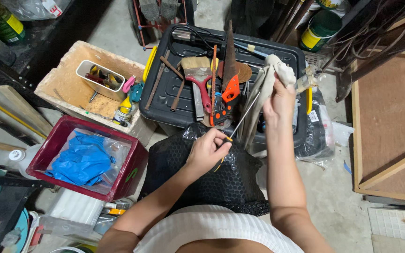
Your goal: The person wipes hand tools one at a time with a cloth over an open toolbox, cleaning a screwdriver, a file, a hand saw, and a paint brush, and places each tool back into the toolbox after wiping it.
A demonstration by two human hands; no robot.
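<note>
My left hand (208, 151) grips the yellow-and-black handle of a screwdriver (241, 117), its thin metal shaft slanting up to the right. My right hand (279, 100) holds a dirty whitish cloth (264, 86) bunched at the top, and the cloth hangs down around the shaft's tip. Both hands are above the front edge of a black plastic toolbox lid (165, 100). On that lid lie a wide paintbrush (198, 72), a hand saw with an orange-and-black handle (229, 89), and rusty metal rods (178, 89).
A dark red crate (55, 140) with blue plastic inside sits at left, behind it a foam box (59, 84) with small tools. A black honeycomb-wrapped bundle (221, 180) lies before me. Paint cans (318, 30) stand at back right, a wooden frame (390, 122) at right.
</note>
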